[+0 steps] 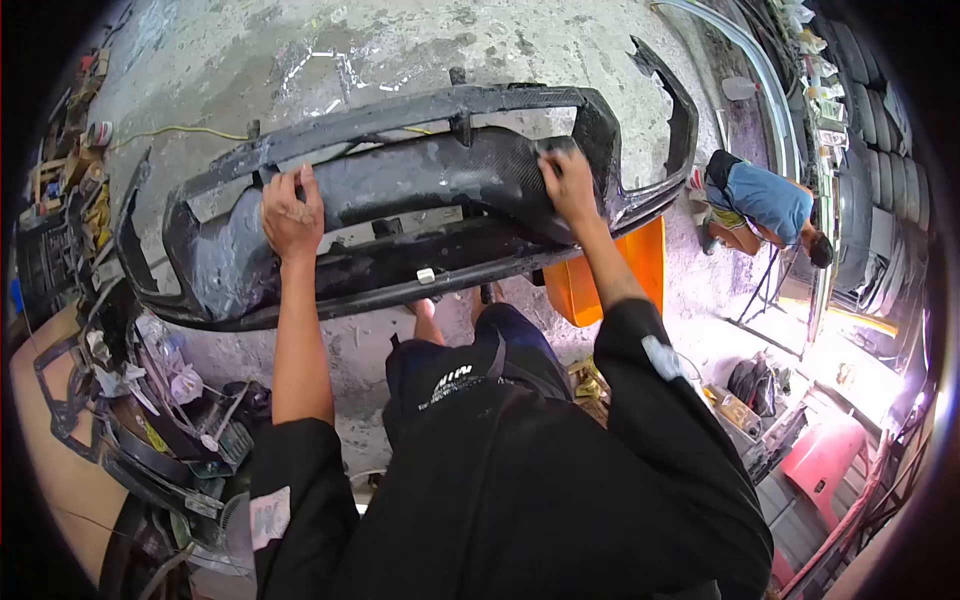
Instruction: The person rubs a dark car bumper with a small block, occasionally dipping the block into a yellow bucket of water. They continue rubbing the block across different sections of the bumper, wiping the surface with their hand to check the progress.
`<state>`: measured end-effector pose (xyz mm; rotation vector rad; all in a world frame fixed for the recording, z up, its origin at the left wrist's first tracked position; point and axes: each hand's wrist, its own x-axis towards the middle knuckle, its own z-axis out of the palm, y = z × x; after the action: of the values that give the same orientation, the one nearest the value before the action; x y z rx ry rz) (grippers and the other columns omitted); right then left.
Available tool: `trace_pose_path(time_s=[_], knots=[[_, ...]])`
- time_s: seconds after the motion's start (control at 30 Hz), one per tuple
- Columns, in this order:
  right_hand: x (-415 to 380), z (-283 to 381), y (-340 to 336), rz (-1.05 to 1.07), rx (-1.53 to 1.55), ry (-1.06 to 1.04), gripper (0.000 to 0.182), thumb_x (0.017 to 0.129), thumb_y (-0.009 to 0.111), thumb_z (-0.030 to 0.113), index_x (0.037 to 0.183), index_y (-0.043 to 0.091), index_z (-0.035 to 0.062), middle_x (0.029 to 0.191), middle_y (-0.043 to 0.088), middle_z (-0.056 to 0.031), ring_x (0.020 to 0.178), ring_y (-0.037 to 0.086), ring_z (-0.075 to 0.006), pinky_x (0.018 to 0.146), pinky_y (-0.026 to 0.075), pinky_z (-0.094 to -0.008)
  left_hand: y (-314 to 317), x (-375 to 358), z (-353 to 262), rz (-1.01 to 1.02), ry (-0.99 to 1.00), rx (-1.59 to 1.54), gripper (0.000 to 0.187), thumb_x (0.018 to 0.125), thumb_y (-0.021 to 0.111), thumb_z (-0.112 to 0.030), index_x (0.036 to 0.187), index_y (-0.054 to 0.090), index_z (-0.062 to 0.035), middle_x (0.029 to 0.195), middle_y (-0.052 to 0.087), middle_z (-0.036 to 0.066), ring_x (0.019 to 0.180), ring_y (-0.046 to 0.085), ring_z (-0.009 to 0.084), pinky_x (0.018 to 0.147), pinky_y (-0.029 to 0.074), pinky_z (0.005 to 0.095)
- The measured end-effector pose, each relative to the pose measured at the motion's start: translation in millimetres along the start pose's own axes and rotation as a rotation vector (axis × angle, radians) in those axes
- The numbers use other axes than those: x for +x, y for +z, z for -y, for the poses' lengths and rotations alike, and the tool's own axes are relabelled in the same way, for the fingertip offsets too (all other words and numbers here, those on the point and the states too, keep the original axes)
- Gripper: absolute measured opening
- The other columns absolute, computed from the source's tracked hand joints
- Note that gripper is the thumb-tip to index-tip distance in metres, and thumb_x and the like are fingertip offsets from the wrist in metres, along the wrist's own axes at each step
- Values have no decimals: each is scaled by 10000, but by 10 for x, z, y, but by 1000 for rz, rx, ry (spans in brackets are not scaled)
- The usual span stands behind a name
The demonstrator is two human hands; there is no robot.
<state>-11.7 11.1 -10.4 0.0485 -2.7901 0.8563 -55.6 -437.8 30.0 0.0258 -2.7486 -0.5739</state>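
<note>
A large dark car bumper (400,185) with grey patches and carbon-weave areas lies across the view in front of me. My left hand (292,212) rests on its left part, fingers bent together at the upper edge; what they hold, if anything, is hidden. Over the right part, my right hand (567,180) has its fingers closed on a small dark piece against the woven surface. A small white block (426,275) sits on the bumper's lower bar. Under the right side of the bumper stands an orange container (608,278).
A person in a blue top (768,202) crouches at the right beside a metal stand. Car parts and tools crowd the left side. A pink panel (824,463) lies at the lower right. A yellow cable (180,129) runs over the concrete floor.
</note>
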Motion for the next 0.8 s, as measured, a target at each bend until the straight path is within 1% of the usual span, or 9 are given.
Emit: trace_pose_path(time_s=[0.1, 0.17, 0.23, 0.33, 0.43, 0.57, 0.67, 0.73, 0.8], knots=[[-360, 188, -246, -12, 39, 42, 126, 919, 754, 112, 1023, 742, 42, 916, 609, -189, 908, 612, -411, 829, 497, -499, 33, 12, -36, 10, -21, 11, 281, 1034, 638, -306, 1007, 760, -54, 935, 709, 100, 898, 659, 338, 805, 512, 459], [-234, 97, -129, -21, 43, 35, 131, 917, 750, 105, 1027, 737, 34, 919, 605, -190, 904, 609, -416, 819, 495, -498, 48, -7, -19, -4, -18, 8, 283, 1034, 639, -307, 1004, 758, -51, 937, 710, 99, 896, 660, 333, 802, 512, 457], [195, -236, 183, -38, -133, -169, 103, 934, 748, 103, 1004, 737, 28, 920, 617, -168, 907, 624, -376, 823, 499, -447, 54, -25, -16, 3, -31, 9, 281, 1034, 638, -307, 1006, 759, -55, 932, 705, 95, 897, 660, 327, 805, 510, 455], [461, -251, 313, -5, -95, -150, 94, 933, 742, 99, 994, 735, 27, 929, 612, -172, 920, 619, -382, 823, 498, -455, 44, -13, -10, 11, -24, 9, 265, 1029, 639, -296, 1011, 762, -62, 929, 697, 95, 908, 657, 328, 809, 503, 450], [-156, 43, -142, 82, 16, 25, 125, 912, 726, 80, 1013, 728, 7, 966, 609, -208, 944, 602, -413, 861, 494, -492, 53, -9, 17, 16, -33, -17, 266, 1026, 640, -293, 1018, 763, -58, 938, 697, 104, 913, 655, 336, 810, 501, 456], [-187, 14, -98, 55, 24, 40, 123, 916, 718, 77, 1015, 729, 5, 960, 610, -208, 938, 598, -415, 857, 493, -494, 8, 0, -33, 40, -27, -16, 308, 1061, 596, -275, 1028, 743, -7, 957, 700, 153, 922, 648, 380, 814, 507, 471], [354, -310, 256, 25, -94, -137, 114, 912, 720, 60, 1012, 726, 6, 940, 591, -201, 940, 599, -412, 855, 491, -488, 63, -18, -15, 22, -46, 7, 271, 1026, 636, -297, 1026, 765, -58, 945, 700, 105, 923, 656, 336, 826, 502, 456], [418, -253, 267, 49, -130, -94, 104, 913, 718, 59, 1003, 720, 7, 939, 585, -209, 949, 597, -419, 858, 489, -492, 43, -6, -12, 22, -38, -20, 272, 1029, 632, -300, 1026, 766, -63, 950, 702, 103, 930, 657, 333, 832, 502, 456], [13, -29, -14, 60, -74, -32, 107, 913, 712, 69, 995, 727, 3, 953, 601, -224, 958, 598, -428, 866, 493, -501, 36, 14, -14, 28, -49, -13, 269, 1028, 634, -298, 1023, 765, -64, 951, 702, 104, 930, 657, 333, 832, 501, 456]])
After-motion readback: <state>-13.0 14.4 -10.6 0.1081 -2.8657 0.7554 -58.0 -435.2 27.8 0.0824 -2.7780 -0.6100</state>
